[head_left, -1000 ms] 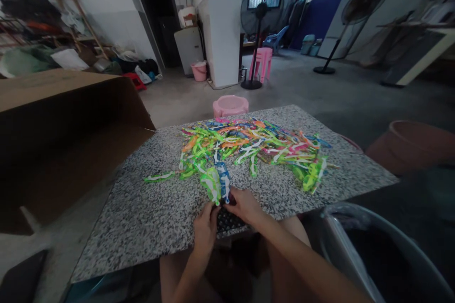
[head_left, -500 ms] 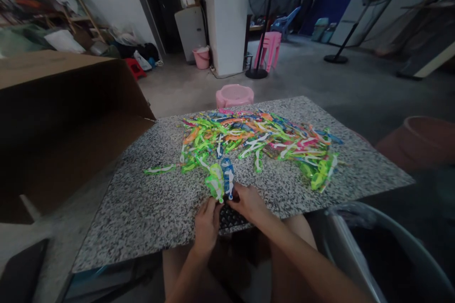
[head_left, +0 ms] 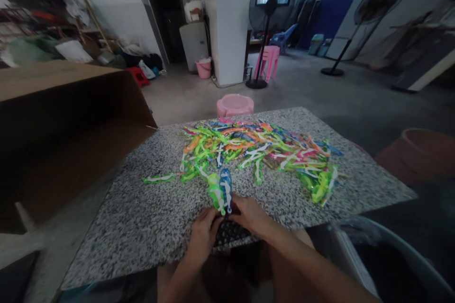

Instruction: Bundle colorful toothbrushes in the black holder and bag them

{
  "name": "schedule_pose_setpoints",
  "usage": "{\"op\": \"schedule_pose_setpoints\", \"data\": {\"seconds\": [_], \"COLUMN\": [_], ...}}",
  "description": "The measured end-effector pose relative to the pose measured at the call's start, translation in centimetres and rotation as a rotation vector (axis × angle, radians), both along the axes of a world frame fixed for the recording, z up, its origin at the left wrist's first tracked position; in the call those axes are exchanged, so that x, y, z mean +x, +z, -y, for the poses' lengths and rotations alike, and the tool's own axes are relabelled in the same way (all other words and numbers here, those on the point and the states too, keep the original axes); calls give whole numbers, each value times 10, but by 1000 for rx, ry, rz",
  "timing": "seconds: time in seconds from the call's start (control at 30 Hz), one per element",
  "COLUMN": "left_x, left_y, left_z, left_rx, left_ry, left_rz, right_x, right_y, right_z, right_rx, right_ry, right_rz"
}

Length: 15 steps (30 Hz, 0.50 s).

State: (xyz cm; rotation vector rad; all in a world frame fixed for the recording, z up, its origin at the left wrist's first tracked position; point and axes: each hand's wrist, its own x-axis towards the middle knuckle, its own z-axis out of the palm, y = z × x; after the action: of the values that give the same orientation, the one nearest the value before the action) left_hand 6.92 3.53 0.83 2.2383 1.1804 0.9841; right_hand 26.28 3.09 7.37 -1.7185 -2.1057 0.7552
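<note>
My left hand (head_left: 202, 234) and my right hand (head_left: 249, 213) meet at the near edge of a speckled stone table (head_left: 142, 218). Together they pinch the lower ends of a small bunch of green and blue plastic strips (head_left: 221, 189), which stands up between them. Under the hands lies a dark meshed object (head_left: 229, 232), partly hidden. Beyond the bunch, a wide heap of green, orange, pink and blue strips (head_left: 259, 149) covers the middle of the table. One green strip (head_left: 158, 178) lies apart at the left.
A big open cardboard box (head_left: 67, 128) stands at the left. A grey bin with a liner (head_left: 384, 260) is at the lower right, a brown tub (head_left: 423, 151) farther right. A pink stool (head_left: 235, 104) sits behind the table; fans and clutter stand beyond.
The camera has shifted a little. Both hands stay at the table edge with the bunch, which now stands more upright between them.
</note>
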Motion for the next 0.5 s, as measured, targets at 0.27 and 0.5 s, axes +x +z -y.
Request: {"op": "schedule_pose_setpoints", "data": {"seconds": [0.27,0.5], "left_x": [-26,-30], "left_y": [76,109], "left_z": [-155,-198], "left_rx": [101,54], "left_ry": [570,547], "left_rz": [-50,-208], "right_x": [116,122], "right_y": [59,66], "right_z": [-123,-142], "right_rx": [298,221], "right_ry": [-299,-194], "right_rz": [531,747]}}
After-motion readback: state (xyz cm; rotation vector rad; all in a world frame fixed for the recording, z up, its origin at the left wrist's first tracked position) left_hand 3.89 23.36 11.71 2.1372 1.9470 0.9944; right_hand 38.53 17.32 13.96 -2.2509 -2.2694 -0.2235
